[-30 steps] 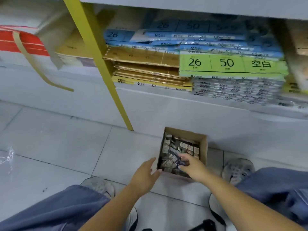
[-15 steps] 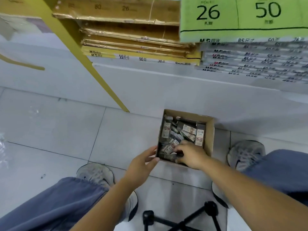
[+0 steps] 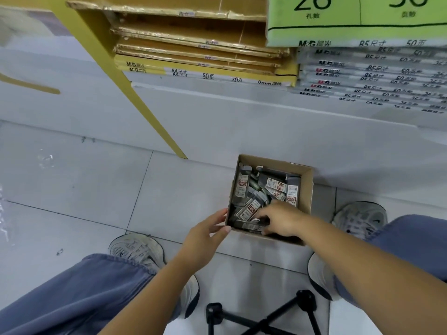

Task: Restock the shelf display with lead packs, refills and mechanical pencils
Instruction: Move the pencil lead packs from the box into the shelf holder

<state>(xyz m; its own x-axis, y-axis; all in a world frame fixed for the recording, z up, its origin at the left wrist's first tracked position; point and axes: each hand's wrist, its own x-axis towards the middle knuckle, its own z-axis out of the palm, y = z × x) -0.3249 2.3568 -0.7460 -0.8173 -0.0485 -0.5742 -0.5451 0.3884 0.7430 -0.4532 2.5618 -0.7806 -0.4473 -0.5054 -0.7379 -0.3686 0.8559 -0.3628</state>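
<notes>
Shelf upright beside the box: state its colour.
The shelf upright is yellow; head view shows it best.

The fingertips of the right hand [image 3: 283, 221] are buried among the small grey lead packs [image 3: 242, 187] in the open brown cardboard box [image 3: 306, 189], so it is not clear whether they pinch one. This hand also covers part of the box's near wall. The small print on the packs is unreadable. The top edge cuts the green paper pack [image 3: 338, 32], the bottom edge the black stool legs [image 3: 305, 299].
</notes>
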